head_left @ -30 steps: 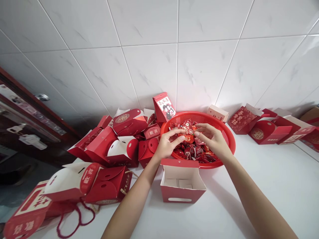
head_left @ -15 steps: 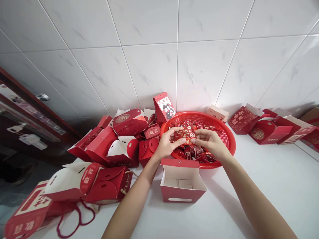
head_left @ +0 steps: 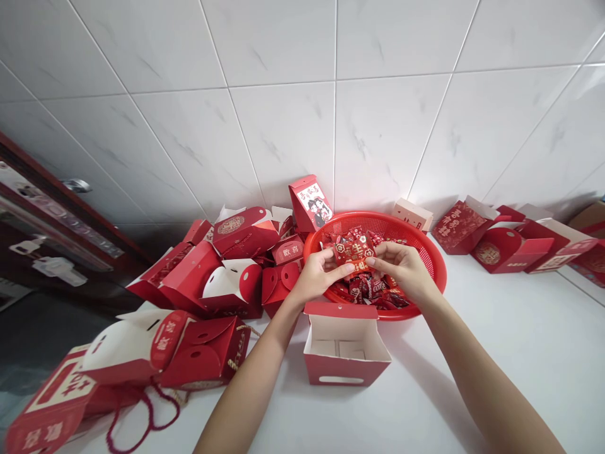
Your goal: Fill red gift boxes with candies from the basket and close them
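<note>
A small red packet (head_left: pixel 353 250) is held above the middle of a basket, flat in shape, with a slightly shiny wrapper and an orange strip along its lower edge. The left hand (head_left: pixel 316 276) pinches it on one side between thumb and fingers, and the right hand (head_left: pixel 401 268) is closed on the other side in the same manner. Below it, many wrapped sweets (head_left: pixel 363 290), crinkled and glossy, fill the basket (head_left: pixel 362 215), which is of red plastic, oval, with fine holes in its wall; the hands and the packet cover part of these sweets. Just before the basket, between the two forearms, stands an open box (head_left: pixel 347 371) of red cardboard, white inside, with a long rounded slot in its front. Behind the basket a tall box (head_left: pixel 312 205) with a drawn couple leans near the tiled wall (head_left: pixel 283 50), and a pale box (head_left: pixel 412 215) is beside the far rim. More red boxes (head_left: pixel 246 230) crowd at the left, and others (head_left: pixel 513 249) stand at the right on the white table (head_left: pixel 501 328). On the packet the character 生 can be read, and one small box (head_left: pixel 288 250) bears 歡喜
</note>
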A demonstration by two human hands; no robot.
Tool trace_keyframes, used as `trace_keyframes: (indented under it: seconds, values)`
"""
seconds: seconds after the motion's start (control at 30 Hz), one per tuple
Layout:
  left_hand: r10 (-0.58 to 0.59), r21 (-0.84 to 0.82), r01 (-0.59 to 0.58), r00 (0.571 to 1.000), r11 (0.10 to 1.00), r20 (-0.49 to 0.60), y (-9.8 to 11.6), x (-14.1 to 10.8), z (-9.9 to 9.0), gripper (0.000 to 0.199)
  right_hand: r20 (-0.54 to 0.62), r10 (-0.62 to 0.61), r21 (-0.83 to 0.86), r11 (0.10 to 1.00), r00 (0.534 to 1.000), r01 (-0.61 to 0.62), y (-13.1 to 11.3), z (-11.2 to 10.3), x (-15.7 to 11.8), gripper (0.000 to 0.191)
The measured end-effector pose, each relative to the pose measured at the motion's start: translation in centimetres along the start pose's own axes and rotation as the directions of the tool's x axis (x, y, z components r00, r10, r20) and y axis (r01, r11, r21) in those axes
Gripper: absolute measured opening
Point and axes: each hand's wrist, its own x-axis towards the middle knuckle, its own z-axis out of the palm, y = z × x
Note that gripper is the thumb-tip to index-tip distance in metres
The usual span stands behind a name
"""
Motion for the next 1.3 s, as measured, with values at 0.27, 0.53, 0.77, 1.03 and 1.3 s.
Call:
trace_keyframes:
  seconds: [0.27, 0.53, 0.77, 1.03, 1.3]
  values:
    - [-0.023, 0.115, 0.02, 0.999, 0.993, 0.023, 0.5, 0.0, 0.1, 0.05, 0.061, 0.014, -0.075, 0.997, 0.998, -0.01, -0.4, -0.4, 0.0, 0.042]
    - [-0.025, 0.141, 0.023, 1.0, 0.99, 0.013, 0.5, -0.2, 0.1, 0.054, 0.094, -0.015, -0.121, 0.992, 0.995, 0.026, -0.5, -0.4, 0.0, 0.042]
    - [-0.036, 0.106, 0.04, 0.999, 0.994, -0.034, 0.6, -0.2, 0.3, 0.05, -0.151, -0.142, -0.477, 0.878, 0.978, 0.053, -0.7, -5.7, 0.4, 0.026]
    - [-0.033, 0.076, 0.035, 0.999, 0.996, -0.03, 0.4, -0.1, 0.2, 0.055, -0.03, 0.182, -0.989, 0.137, 0.983, -0.055, 1.1, -7.4, 1.4, 0.025]
    - [-0.041, 0.096, 0.043, 0.999, 0.994, -0.017, 0.5, -0.3, 0.2, 0.052, -0.014, 0.339, -0.999, 0.028, 0.941, -0.025, 1.7, -5.6, 1.4, 0.032]
